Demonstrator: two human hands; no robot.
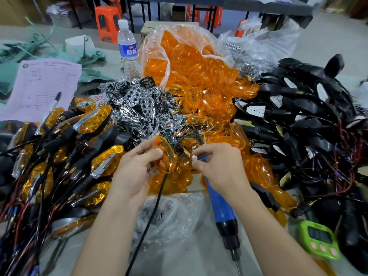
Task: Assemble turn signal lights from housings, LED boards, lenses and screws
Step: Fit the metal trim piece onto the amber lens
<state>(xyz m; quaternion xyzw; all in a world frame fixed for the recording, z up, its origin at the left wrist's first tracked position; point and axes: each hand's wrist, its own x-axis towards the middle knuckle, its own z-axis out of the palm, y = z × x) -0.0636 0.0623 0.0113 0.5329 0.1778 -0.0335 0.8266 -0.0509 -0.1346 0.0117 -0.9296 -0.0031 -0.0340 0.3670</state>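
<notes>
My left hand (135, 168) grips an orange lens (166, 156) on a light unit at the centre; a black cable (153, 208) runs down from it. My right hand (217, 166) pinches a small white part (194, 158) at its fingertips, beside the lens. A blue electric screwdriver (221, 204) lies under my right wrist, tip toward me. Finished lights (95, 120) with orange lenses pile at the left. Chrome reflectors (137, 100) heap behind. Loose orange lenses (191, 64) spill from a clear bag. Black housings (298, 120) with wires fill the right.
A water bottle (127, 46) stands at the back, a paper form (43, 84) with a pen (54, 102) at the left. A green timer (318, 240) lies at the lower right. A clear plastic bag (169, 214) lies between my forearms. Orange stools (107, 20) stand beyond the table.
</notes>
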